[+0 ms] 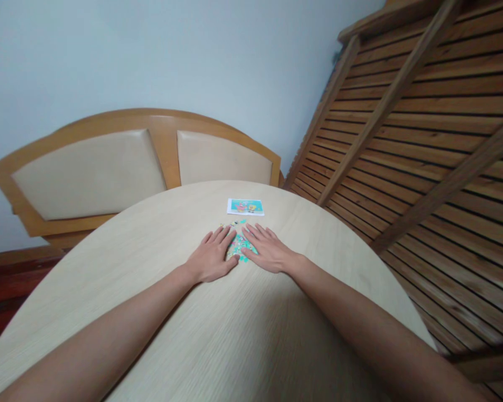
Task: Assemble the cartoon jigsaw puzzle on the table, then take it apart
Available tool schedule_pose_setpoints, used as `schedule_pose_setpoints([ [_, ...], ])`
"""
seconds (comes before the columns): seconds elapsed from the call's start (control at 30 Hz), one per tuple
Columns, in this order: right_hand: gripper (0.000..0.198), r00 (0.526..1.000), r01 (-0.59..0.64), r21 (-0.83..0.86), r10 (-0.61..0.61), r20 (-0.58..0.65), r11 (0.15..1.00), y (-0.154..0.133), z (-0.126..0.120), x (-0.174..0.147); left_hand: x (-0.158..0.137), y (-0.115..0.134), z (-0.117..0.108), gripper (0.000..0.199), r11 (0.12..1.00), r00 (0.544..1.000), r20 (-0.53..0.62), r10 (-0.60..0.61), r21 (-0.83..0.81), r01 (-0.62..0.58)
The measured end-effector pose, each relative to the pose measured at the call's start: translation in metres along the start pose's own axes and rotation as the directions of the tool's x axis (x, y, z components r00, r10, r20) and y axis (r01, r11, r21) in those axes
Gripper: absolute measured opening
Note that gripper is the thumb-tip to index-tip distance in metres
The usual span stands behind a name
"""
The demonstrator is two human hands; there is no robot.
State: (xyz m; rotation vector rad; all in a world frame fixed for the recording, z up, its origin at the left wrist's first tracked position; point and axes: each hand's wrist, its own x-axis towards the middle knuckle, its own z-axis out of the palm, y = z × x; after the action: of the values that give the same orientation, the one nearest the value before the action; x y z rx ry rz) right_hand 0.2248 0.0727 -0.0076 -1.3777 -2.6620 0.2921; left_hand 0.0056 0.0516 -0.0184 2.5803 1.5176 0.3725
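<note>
Both my hands lie palm down on a round pale wooden table, on either side of a pile of small puzzle pieces [242, 243], mostly teal with some white and other colours. My left hand [212, 255] is flat with its fingers stretched forward and its thumb at the pile's near edge. My right hand [268, 248] lies flat too, fingers pointing forward and left over the pile's right side. Parts of the pile may be hidden under the hands. Just beyond them is a picture card [246, 207] with a pink and a yellow cartoon figure on teal.
The table [151, 324] has a curved edge. Behind it stands a wooden headboard [167, 151] with cream panels against a pale wall [193, 61]. A slatted wooden frame [402, 128] leans on the right. Reddish-brown floor [8, 296] shows at the left.
</note>
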Motion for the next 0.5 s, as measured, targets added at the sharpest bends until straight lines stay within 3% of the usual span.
schedule_pose_setpoints([
  [0.13,0.078,0.994,-0.109,-0.032,0.11,0.023,0.994,-0.004,0.001,0.011,0.001,-0.001,0.002,0.067,1.0,1.0,0.012,0.0,0.002,0.0],
  [0.5,0.065,1.0,-0.019,0.02,0.019,0.022,1.0,0.004,0.001,0.046,0.0,0.001,-0.002,0.077,1.0,1.0,-0.009,-0.004,-0.022,0.004],
])
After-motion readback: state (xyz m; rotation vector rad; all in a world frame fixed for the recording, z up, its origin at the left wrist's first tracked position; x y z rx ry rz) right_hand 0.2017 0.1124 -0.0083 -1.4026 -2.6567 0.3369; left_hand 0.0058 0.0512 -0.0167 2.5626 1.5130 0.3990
